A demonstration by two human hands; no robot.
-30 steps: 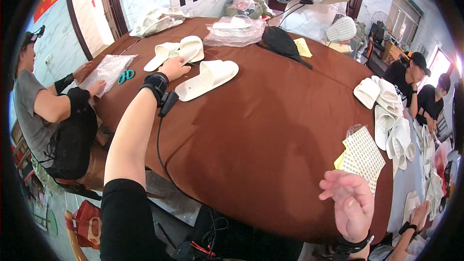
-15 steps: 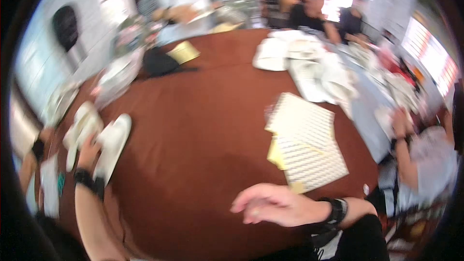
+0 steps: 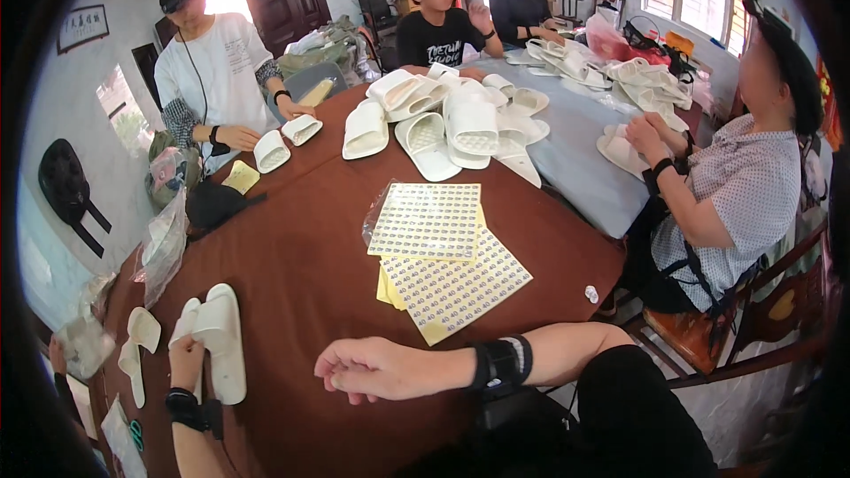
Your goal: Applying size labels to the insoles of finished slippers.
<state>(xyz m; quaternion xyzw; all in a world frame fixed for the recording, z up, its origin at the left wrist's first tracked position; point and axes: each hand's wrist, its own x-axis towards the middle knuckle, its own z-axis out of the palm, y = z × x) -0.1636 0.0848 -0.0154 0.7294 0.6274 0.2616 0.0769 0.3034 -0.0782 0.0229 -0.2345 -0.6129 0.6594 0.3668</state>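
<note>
My left hand point(image 3: 186, 365) is closed on a white slide slipper point(image 3: 184, 323) at the table's left side. A second white slipper point(image 3: 223, 345) lies close against its right side, toe strap showing. Further left is another white slipper point(image 3: 140, 345), apart from these. My right hand point(image 3: 376, 370) hovers over the brown cloth in front of me, fingers loosely bent and apart, with nothing visible in them. Just beyond it lie sheets of small printed stickers point(image 3: 456, 288), overlapping, with yellow edges and a clear plastic bag point(image 3: 376, 217) beneath.
A heap of white slippers point(image 3: 447, 124) covers the brown tablecloth's point(image 3: 301, 239) far side. At the far left a person handles two slippers point(image 3: 273, 150); another at right holds a slipper point(image 3: 620, 150). A black cap point(image 3: 212, 204) and plastic bag point(image 3: 164, 243) lie left.
My view has swung, bringing more of the people and the heap into sight. My right hand sits further left in the picture, fingers more bent. My left hand stays at the slippers.
</note>
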